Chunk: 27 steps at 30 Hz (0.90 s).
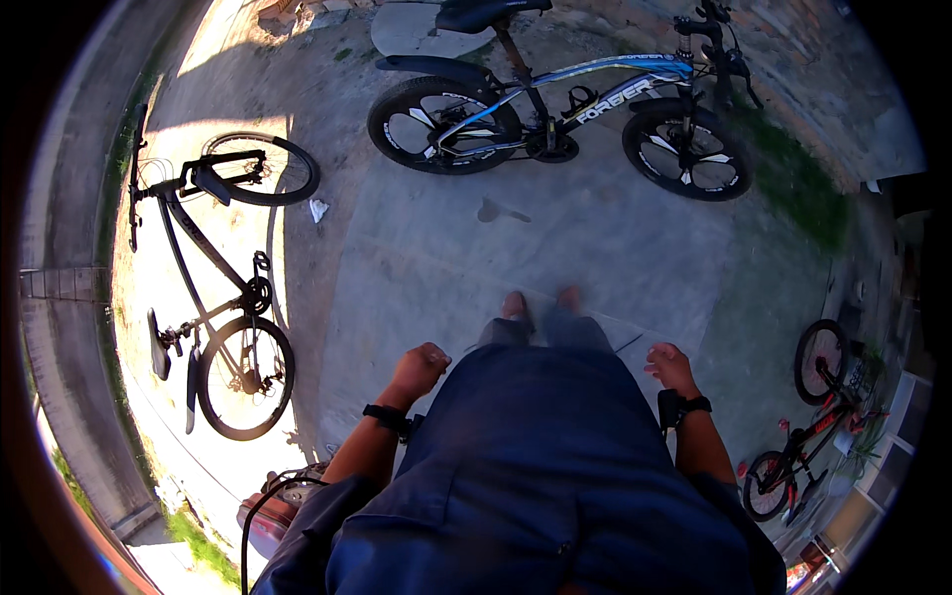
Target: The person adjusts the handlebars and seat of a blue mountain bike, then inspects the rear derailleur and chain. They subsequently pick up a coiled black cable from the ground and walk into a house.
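My left hand (421, 369) hangs in the air beside my body, its fingers curled in, with nothing seen in them. On the other side, my right hand (671, 365) is loosely bent, fingers somewhat apart and nothing between them. Dark straps with small boxes sit on both wrists. Neither hand touches anything. Ahead of my feet stands a blue and black bicycle (585, 91) with three-spoke wheels, its saddle to the left. At the left, partly in sunlight, is a black bicycle (220, 263), nearest to my left hand.
A small black and red bicycle (808, 436) stands at the right by potted plants (868, 441). A white scrap (317, 209) lies near the black bicycle's wheel. A dark stain (503, 210) marks the concrete. Grass (793, 178) grows at the right; a reddish rounded thing (266, 524) is at lower left.
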Tool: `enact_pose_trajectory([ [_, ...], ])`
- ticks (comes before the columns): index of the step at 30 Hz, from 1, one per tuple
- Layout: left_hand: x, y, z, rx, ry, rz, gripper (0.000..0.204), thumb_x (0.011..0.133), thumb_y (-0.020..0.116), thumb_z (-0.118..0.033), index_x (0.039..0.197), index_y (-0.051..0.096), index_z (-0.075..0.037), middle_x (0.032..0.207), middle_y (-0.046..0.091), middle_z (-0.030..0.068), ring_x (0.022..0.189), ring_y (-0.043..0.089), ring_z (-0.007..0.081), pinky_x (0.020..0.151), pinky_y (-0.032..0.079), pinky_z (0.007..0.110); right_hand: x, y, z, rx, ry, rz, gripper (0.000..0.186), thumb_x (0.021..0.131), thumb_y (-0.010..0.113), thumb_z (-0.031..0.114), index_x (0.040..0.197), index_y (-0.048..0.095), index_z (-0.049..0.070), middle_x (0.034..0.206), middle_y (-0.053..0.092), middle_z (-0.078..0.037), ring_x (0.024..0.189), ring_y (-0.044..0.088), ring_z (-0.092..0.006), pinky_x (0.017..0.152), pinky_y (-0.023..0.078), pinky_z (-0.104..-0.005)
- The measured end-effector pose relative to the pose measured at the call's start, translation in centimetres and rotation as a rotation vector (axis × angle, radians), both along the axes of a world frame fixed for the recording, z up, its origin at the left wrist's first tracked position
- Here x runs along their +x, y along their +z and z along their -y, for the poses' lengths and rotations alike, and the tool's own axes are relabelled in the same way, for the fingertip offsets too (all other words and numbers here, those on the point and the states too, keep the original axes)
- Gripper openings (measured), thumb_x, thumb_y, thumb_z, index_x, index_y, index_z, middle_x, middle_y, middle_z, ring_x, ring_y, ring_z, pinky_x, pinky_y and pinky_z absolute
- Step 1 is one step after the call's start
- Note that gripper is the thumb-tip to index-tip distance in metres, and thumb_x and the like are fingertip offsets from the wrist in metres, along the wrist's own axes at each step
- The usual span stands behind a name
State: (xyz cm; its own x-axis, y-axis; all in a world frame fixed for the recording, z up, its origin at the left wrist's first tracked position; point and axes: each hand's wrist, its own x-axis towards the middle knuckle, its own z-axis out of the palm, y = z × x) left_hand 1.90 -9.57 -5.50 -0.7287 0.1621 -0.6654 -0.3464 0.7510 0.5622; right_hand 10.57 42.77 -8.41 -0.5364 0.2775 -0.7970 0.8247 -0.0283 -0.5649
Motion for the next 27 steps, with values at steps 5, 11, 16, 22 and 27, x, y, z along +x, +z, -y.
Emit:
enact_pose_trajectory([
  [5, 1.9, -0.3, -0.7, 0.068, 0.14, 0.044, 0.032, 0.095, 0.057, -0.031, 0.089, 0.063, 0.0, 0.081, 0.069, 0.0116, 0.074, 0.069, 0.022, 0.072, 0.053, 0.033, 0.5, -0.5, -1.4, -0.02, 0.083, 0.024, 0.03, 0.091, 0.063, 0.018, 0.115, 0.061, -0.001, 0.097, 0.066, -0.008, 0.079, 0.067, -0.0188, 0.068, 0.052, -0.0302],
  [11, 5.5, -0.5, -2.6, 0.096, 0.208, 0.061, 0.04, 0.098, 0.05, -0.036, 0.085, 0.063, 0.0, 0.078, 0.069, 0.0117, 0.075, 0.068, 0.0243, 0.073, 0.051, 0.034, -0.1, 0.0, -3.2, 0.036, 0.189, -0.015, 0.032, 0.092, 0.063, 0.02, 0.117, 0.061, 0.0, 0.096, 0.067, -0.008, 0.076, 0.067, -0.0173, 0.066, 0.051, -0.0288],
  [16, 6.5, 1.1, -6.5, 0.084, 0.188, 0.06, 0.046, 0.1, 0.047, -0.039, 0.08, 0.064, -0.001, 0.076, 0.068, 0.0115, 0.075, 0.066, 0.0263, 0.074, 0.05, 0.036, 1.2, -0.6, -6.0, -0.006, 0.09, -0.055, 0.033, 0.092, 0.063, 0.02, 0.118, 0.061, 0.0, 0.095, 0.067, -0.007, 0.074, 0.066, -0.0164, 0.062, 0.05, -0.0283],
  [22, 7.6, 0.9, -8.2, 0.021, 0.047, 0.028, 0.046, 0.099, 0.05, -0.04, 0.083, 0.065, 0.001, 0.079, 0.07, 0.0114, 0.075, 0.067, 0.0221, 0.075, 0.051, 0.034, 4.8, -2.5, -9.7, 0.007, 0.147, 0.044, 0.033, 0.092, 0.062, 0.022, 0.117, 0.061, 0.0, 0.094, 0.067, -0.008, 0.073, 0.066, -0.0172, 0.061, 0.048, -0.027],
  [27, 8.5, 0.5, -8.7, 0.007, -0.013, -0.028, 0.046, 0.098, 0.052, -0.04, 0.082, 0.065, 0.001, 0.077, 0.069, 0.0128, 0.075, 0.067, 0.0239, 0.074, 0.051, 0.035, 6.9, -3.3, -10.5, -0.043, 0.08, 0.029, 0.032, 0.09, 0.064, 0.023, 0.115, 0.062, 0.002, 0.092, 0.067, -0.007, 0.072, 0.067, -0.0178, 0.06, 0.048, -0.0281],
])
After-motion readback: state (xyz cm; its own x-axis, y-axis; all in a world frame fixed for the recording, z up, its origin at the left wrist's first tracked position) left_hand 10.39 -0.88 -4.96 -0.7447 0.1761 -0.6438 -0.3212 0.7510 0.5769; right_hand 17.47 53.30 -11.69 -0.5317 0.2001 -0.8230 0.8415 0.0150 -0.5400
